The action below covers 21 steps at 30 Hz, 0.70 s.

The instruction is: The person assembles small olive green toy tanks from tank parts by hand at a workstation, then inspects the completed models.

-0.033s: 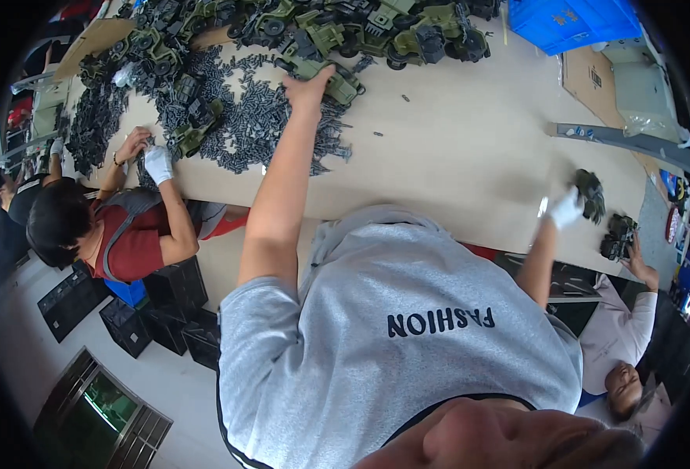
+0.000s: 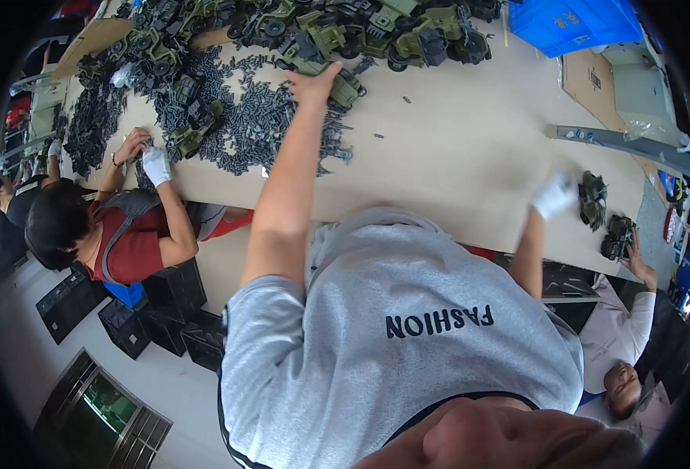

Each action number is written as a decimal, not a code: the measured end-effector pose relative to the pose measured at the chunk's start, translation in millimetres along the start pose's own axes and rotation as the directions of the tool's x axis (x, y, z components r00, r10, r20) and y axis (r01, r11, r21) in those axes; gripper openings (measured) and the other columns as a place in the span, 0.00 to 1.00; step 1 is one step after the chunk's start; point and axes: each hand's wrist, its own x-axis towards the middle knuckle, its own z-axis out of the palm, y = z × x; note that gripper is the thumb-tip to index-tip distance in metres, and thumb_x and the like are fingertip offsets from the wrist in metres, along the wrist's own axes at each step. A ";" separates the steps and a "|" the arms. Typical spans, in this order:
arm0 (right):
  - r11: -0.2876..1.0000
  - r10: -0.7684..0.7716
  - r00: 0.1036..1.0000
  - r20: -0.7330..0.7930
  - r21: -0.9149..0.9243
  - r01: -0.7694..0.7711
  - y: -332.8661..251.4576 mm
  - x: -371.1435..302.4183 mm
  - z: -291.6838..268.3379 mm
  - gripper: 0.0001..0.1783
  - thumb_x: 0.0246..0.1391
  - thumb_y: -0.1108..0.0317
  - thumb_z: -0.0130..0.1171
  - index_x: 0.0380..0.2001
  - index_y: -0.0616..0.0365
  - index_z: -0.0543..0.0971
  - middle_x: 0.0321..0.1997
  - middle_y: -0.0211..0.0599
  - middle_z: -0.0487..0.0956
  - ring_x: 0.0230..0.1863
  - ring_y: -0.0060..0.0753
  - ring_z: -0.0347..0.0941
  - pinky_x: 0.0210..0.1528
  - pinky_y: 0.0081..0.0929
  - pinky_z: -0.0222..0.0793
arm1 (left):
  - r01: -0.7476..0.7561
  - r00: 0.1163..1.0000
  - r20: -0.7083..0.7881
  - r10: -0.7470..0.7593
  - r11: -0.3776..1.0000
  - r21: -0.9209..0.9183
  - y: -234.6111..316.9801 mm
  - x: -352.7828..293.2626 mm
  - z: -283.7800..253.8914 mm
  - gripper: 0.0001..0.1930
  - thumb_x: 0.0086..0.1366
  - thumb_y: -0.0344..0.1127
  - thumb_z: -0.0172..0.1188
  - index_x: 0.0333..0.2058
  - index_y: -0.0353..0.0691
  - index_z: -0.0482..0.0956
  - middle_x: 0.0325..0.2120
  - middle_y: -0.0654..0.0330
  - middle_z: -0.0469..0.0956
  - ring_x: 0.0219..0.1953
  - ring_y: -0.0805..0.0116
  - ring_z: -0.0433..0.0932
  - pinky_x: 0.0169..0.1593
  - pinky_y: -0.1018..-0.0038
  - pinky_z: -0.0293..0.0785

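Observation:
My left hand [image 2: 312, 87], bare, reaches to the far pile. Its thumb and fingers span a green toy jeep [image 2: 348, 89] at the pile's near edge; the palm side is hidden. On the right, my right hand [image 2: 554, 197] wears a white glove and hangs over the table, blurred by motion. Just right of it, apart from the glove, stands a dark green toy jeep [image 2: 592, 200]. Many small dark grey parts [image 2: 243, 117] lie strewn left of my left forearm.
Toy vehicles [image 2: 423, 35] heap along the far side. A blue crate [image 2: 572, 27] stands far right, above a grey metal bar [image 2: 626, 139]. At left, a co-worker in red [image 2: 130, 242] handles small parts. Another person's hand [image 2: 638, 264] touches a second toy jeep [image 2: 618, 237] at right.
My right hand has let go of the toy jeep at right and moved a little left, away from it. My left hand has stayed nearly in place on the green jeep.

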 end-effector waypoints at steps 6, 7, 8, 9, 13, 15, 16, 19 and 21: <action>0.313 -0.868 0.108 0.485 0.365 0.877 -236.8 -141.8 214.4 0.22 0.49 0.75 0.54 0.50 0.51 0.77 0.53 0.37 0.78 0.50 0.46 0.75 0.51 0.38 0.72 | -0.087 0.996 -0.001 0.090 0.964 -0.250 -4.8 26.3 -2.4 0.69 0.47 0.46 0.75 0.69 0.37 0.23 0.63 0.40 0.60 0.62 0.48 0.65 0.64 0.60 0.64; 0.154 -0.929 0.046 0.368 0.270 0.951 -249.2 -143.0 239.0 0.21 0.48 0.74 0.54 0.47 0.51 0.78 0.50 0.38 0.78 0.45 0.46 0.76 0.43 0.38 0.75 | -0.101 0.990 0.045 0.131 0.902 -0.421 1.1 15.0 -12.2 0.67 0.48 0.40 0.74 0.70 0.38 0.24 0.61 0.43 0.65 0.57 0.50 0.70 0.60 0.63 0.68; 0.171 -0.926 0.063 0.373 0.263 0.950 -251.7 -139.2 264.2 0.21 0.48 0.74 0.54 0.47 0.51 0.78 0.50 0.38 0.78 0.45 0.46 0.76 0.43 0.38 0.75 | -0.012 0.977 0.184 0.107 0.891 -0.454 4.0 10.6 -34.0 0.62 0.49 0.36 0.72 0.71 0.38 0.32 0.59 0.46 0.66 0.55 0.56 0.72 0.58 0.63 0.70; 0.117 -0.849 0.023 0.528 0.145 0.983 -250.2 -135.7 288.8 0.19 0.47 0.74 0.54 0.45 0.52 0.78 0.47 0.39 0.78 0.42 0.45 0.77 0.38 0.38 0.75 | 0.048 0.943 0.303 0.138 0.844 -0.534 1.0 6.6 -51.9 0.53 0.52 0.38 0.69 0.69 0.37 0.42 0.58 0.48 0.68 0.54 0.57 0.73 0.57 0.62 0.70; 0.026 -0.730 -0.021 0.683 0.058 0.998 -262.1 -143.7 307.2 0.12 0.49 0.70 0.54 0.39 0.56 0.77 0.37 0.43 0.77 0.32 0.47 0.78 0.30 0.40 0.75 | 0.466 0.758 0.627 0.180 0.523 -0.714 -38.2 -2.5 -103.3 0.30 0.60 0.45 0.60 0.58 0.38 0.67 0.53 0.50 0.75 0.52 0.58 0.76 0.56 0.59 0.72; 0.176 -0.664 0.043 0.746 0.100 0.979 -267.7 -145.2 289.0 0.13 0.51 0.63 0.56 0.40 0.56 0.77 0.35 0.45 0.77 0.34 0.49 0.78 0.34 0.44 0.76 | 0.508 0.740 0.628 0.240 0.412 -0.756 -58.9 -6.3 -100.4 0.28 0.61 0.48 0.57 0.57 0.39 0.70 0.52 0.51 0.76 0.52 0.57 0.76 0.56 0.59 0.72; 0.175 -0.663 0.046 0.747 0.095 0.980 -264.4 -149.3 278.6 0.13 0.51 0.63 0.56 0.40 0.56 0.77 0.35 0.45 0.77 0.34 0.49 0.78 0.34 0.44 0.76 | 0.555 0.712 0.633 0.306 0.308 -0.773 -54.8 -14.9 -97.0 0.28 0.62 0.51 0.55 0.55 0.40 0.73 0.50 0.51 0.78 0.52 0.56 0.76 0.56 0.58 0.72; 0.647 -0.694 0.477 0.539 0.176 0.742 -247.6 -158.5 241.3 0.14 0.55 0.59 0.56 0.41 0.55 0.76 0.35 0.44 0.78 0.33 0.44 0.77 0.37 0.41 0.74 | 0.684 0.591 0.647 0.482 0.126 -0.719 -30.4 -39.9 -88.6 0.37 0.62 0.55 0.52 0.61 0.31 0.64 0.61 0.45 0.66 0.62 0.46 0.67 0.61 0.54 0.67; 0.941 -0.335 0.575 0.746 0.296 0.165 -234.2 -148.3 212.1 0.15 0.56 0.55 0.56 0.38 0.55 0.76 0.34 0.39 0.78 0.35 0.38 0.77 0.39 0.37 0.73 | 0.642 0.660 0.632 0.406 0.131 -0.755 -21.5 -55.9 -87.3 0.37 0.63 0.51 0.52 0.64 0.30 0.60 0.65 0.42 0.59 0.66 0.44 0.61 0.67 0.50 0.59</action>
